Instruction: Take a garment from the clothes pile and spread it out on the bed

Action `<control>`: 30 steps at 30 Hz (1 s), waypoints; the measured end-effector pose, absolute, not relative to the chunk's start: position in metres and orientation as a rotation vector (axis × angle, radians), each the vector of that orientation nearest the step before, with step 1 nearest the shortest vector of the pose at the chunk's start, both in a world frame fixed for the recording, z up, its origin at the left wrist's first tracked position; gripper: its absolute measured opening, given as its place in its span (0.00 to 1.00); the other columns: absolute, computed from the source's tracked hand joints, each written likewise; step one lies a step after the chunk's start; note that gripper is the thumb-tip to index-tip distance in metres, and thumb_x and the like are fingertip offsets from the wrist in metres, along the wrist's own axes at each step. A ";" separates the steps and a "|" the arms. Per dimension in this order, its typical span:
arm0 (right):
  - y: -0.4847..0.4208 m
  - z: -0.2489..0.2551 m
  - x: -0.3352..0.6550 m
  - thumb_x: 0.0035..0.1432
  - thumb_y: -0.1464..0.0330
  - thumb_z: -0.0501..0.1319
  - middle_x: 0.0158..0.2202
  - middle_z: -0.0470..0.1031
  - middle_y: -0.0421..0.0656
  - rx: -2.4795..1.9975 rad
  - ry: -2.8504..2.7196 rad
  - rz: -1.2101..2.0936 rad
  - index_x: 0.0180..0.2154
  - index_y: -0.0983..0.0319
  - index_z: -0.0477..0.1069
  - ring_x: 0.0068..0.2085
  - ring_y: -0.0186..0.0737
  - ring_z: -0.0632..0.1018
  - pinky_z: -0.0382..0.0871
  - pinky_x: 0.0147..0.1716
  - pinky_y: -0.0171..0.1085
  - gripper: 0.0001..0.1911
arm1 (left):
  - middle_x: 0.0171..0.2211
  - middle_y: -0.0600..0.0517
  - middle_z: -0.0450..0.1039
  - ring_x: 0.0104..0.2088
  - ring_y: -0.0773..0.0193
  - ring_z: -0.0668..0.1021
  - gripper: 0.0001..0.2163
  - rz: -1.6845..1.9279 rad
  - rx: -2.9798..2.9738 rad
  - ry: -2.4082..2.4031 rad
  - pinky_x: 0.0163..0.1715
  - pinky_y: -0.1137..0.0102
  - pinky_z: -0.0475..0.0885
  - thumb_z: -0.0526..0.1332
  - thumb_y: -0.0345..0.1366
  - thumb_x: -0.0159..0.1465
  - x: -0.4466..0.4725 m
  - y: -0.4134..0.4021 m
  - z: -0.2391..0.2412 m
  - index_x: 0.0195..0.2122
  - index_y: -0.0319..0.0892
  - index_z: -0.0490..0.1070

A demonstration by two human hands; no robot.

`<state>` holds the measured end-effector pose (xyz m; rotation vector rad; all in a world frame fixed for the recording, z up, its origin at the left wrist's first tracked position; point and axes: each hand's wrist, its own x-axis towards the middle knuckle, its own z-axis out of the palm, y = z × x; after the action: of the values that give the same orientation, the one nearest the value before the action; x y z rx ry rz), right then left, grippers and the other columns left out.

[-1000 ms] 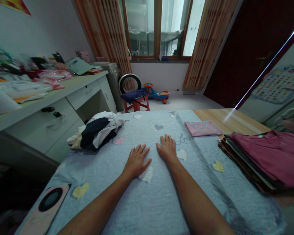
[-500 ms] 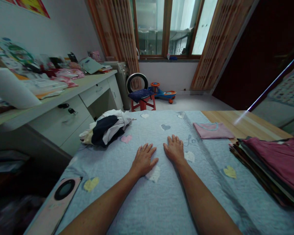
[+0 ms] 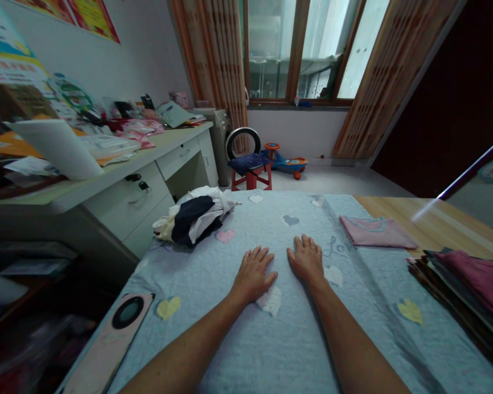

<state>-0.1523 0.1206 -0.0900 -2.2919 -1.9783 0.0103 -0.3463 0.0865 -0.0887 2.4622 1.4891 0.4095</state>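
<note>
My left hand (image 3: 253, 272) and my right hand (image 3: 308, 259) both lie flat, palms down, fingers stretched out, side by side on a light blue quilted blanket (image 3: 238, 334) with heart patches. Neither hand holds anything. A crumpled heap of white and dark clothes (image 3: 197, 217) lies on the blanket to the far left of my left hand. A folded pink garment (image 3: 376, 232) rests beyond my right hand, at the blanket's right edge.
A stack of folded dark and maroon clothes (image 3: 472, 284) sits on the wooden surface (image 3: 443, 224) at right. A pink phone (image 3: 110, 339) lies at the blanket's near left corner. A cluttered white desk (image 3: 119, 186) runs along the left. A red stool (image 3: 250, 169) and toy car (image 3: 287, 162) stand on the floor.
The view has swung left, so everything sits further right in frame. My hands stay flat on the blanket in the same spot.
</note>
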 end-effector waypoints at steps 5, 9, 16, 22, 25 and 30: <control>0.123 -0.093 -0.152 0.69 0.57 0.49 0.71 0.56 0.53 -2.309 -1.992 -0.011 0.67 0.62 0.60 0.70 0.56 0.57 0.47 0.66 0.53 0.30 | 0.68 0.47 0.62 0.70 0.49 0.60 0.23 0.474 2.434 1.461 0.69 0.46 0.53 0.59 0.43 0.68 -0.349 0.088 -0.092 0.63 0.47 0.66; 0.122 -0.094 -0.150 0.69 0.57 0.50 0.70 0.57 0.53 -2.292 -2.006 -0.038 0.67 0.63 0.61 0.69 0.55 0.57 0.47 0.66 0.53 0.30 | 0.62 0.46 0.70 0.65 0.53 0.67 0.17 0.676 2.333 1.397 0.67 0.51 0.59 0.59 0.36 0.67 -0.353 0.093 -0.096 0.57 0.45 0.72; 0.124 -0.097 -0.148 0.69 0.58 0.50 0.70 0.58 0.53 -2.285 -2.004 -0.064 0.66 0.63 0.61 0.69 0.55 0.59 0.49 0.65 0.52 0.29 | 0.56 0.43 0.67 0.61 0.50 0.69 0.09 1.391 1.917 1.997 0.63 0.52 0.64 0.57 0.30 0.64 -0.400 0.120 -0.080 0.43 0.44 0.74; 0.125 -0.098 -0.146 0.69 0.57 0.50 0.69 0.60 0.53 -2.274 -2.004 -0.083 0.66 0.62 0.63 0.68 0.54 0.60 0.50 0.65 0.52 0.29 | 0.63 0.34 0.55 0.67 0.39 0.59 0.29 1.879 1.362 2.516 0.65 0.42 0.56 0.66 0.29 0.53 -0.469 0.141 -0.075 0.57 0.39 0.62; 0.125 -0.099 -0.146 0.68 0.57 0.50 0.69 0.60 0.53 -2.262 -1.997 -0.083 0.65 0.62 0.63 0.68 0.54 0.60 0.50 0.65 0.52 0.29 | 0.63 0.32 0.56 0.65 0.43 0.63 0.34 1.972 1.274 2.396 0.62 0.49 0.64 0.66 0.28 0.51 -0.486 0.148 -0.080 0.60 0.38 0.58; 0.126 -0.102 -0.145 0.69 0.57 0.50 0.69 0.59 0.53 -2.269 -1.992 -0.084 0.66 0.62 0.63 0.68 0.54 0.60 0.49 0.65 0.52 0.29 | 0.41 0.51 0.72 0.29 0.68 0.75 0.29 1.924 1.108 2.076 0.39 0.67 0.76 0.63 0.29 0.55 -0.491 0.155 -0.086 0.59 0.42 0.61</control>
<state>-0.1448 0.1258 -0.1022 -2.2691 -1.9917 -0.0841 -0.4905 0.1553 -0.0863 1.1078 2.0756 1.9241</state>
